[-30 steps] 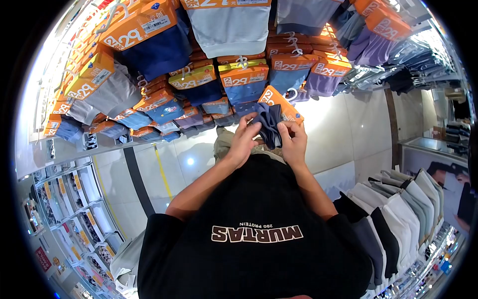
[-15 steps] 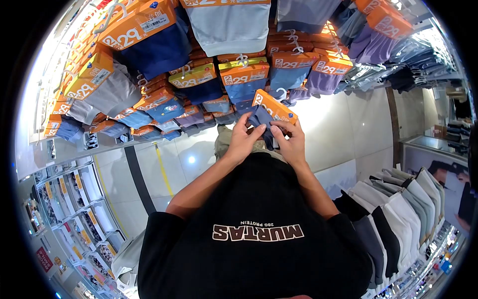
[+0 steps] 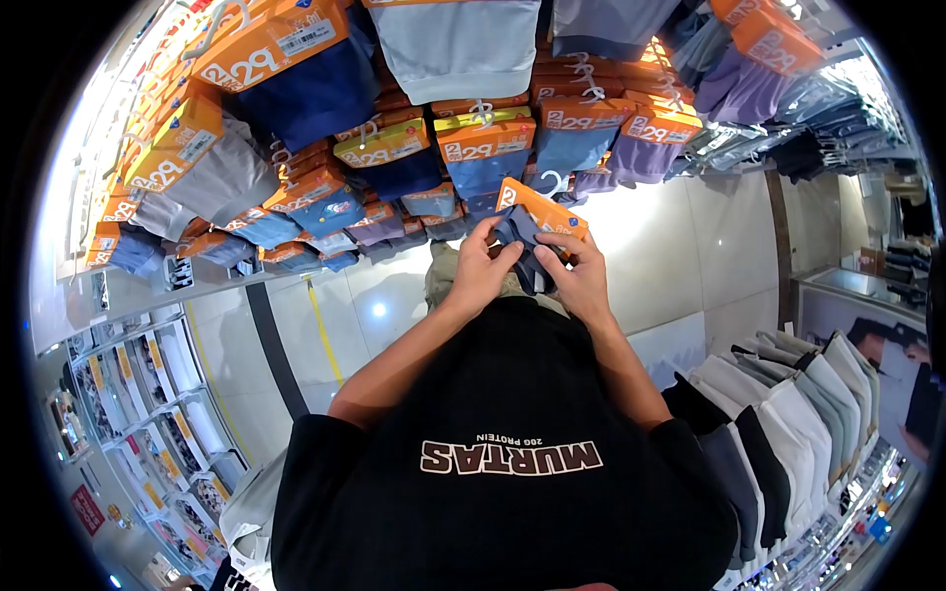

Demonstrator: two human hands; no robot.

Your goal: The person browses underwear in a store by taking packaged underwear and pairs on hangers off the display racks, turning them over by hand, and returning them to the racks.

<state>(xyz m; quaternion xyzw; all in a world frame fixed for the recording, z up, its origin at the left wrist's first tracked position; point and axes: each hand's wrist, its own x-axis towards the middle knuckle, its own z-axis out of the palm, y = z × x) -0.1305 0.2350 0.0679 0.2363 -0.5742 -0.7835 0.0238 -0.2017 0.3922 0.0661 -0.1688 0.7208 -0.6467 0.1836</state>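
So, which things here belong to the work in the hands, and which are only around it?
In the work:
dark garment, held by left hand and right hand
orange card behind it

Only around:
hanging packs at the top
row of clothes, lower right
red sign, lower left

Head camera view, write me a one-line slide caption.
Left hand and right hand hold a dark garment with an orange card, before hanging clothes.

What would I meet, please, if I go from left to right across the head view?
Lower-left shelves, dark floor stripe beside them, left hand, dark cloth held by both hands, right hand, row of clothes at lower right.
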